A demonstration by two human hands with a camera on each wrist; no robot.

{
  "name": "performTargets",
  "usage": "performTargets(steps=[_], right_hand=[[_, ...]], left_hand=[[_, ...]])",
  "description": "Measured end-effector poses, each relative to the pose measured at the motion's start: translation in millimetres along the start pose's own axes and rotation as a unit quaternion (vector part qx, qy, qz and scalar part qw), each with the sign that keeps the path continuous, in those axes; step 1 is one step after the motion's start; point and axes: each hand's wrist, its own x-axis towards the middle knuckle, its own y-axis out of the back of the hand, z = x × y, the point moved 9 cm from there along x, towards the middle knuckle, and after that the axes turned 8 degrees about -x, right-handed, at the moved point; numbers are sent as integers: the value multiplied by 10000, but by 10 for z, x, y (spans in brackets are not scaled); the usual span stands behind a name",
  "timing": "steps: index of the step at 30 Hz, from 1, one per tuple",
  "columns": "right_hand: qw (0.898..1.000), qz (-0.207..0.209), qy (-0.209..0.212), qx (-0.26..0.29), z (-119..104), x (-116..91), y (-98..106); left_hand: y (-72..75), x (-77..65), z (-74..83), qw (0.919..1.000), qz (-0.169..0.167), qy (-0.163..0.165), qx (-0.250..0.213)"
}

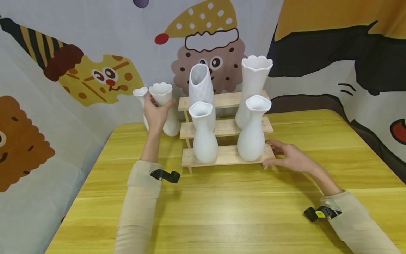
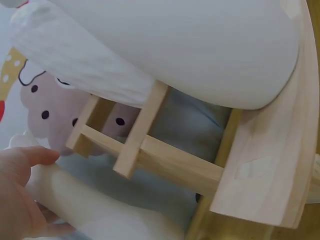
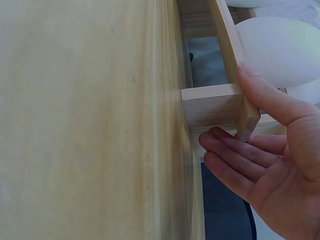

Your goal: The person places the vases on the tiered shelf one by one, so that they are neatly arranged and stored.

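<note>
My left hand (image 1: 156,114) grips a white vase (image 1: 161,90) with a scalloped rim, left of the wooden tiered stand (image 1: 226,155). Its thumb and fingers lie around the upper part of the vase, as the left wrist view also shows. Close beside it stands a slimmer white vase (image 1: 141,92) with a flared mouth, partly hidden by the hand. At the lower step's right end, my right hand (image 1: 290,157) holds the stand. In the right wrist view the thumb (image 3: 267,95) rests on the board's edge, with the other fingers curled beneath.
On the lower step are two narrow-necked white vases (image 1: 205,144). Higher up stand a textured vase (image 1: 202,88) with a slanted mouth and a tall scalloped vase (image 1: 253,79). The wooden table (image 1: 222,211) meets a cartoon-printed cloth (image 1: 101,21) at the back.
</note>
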Motion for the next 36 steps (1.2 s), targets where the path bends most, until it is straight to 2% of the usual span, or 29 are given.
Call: performTargets(steps=[7,12,28,36], right_hand=[[10000,-6,-24,52,-4,-11,-4],[10000,-6,-43,58,-14,-16,3],[9999,-28,-72,94,-3,-12,-6],[9999,-73,-54,143,-33,-29,12]], left_hand=[[21,-30,238,9992,52,-285,-274],[21,-51,388,9987,48,-409,-310],[109,-129,859,9945,394,-908,-330],[119,-140,1066,9923,447,-1097,-361]])
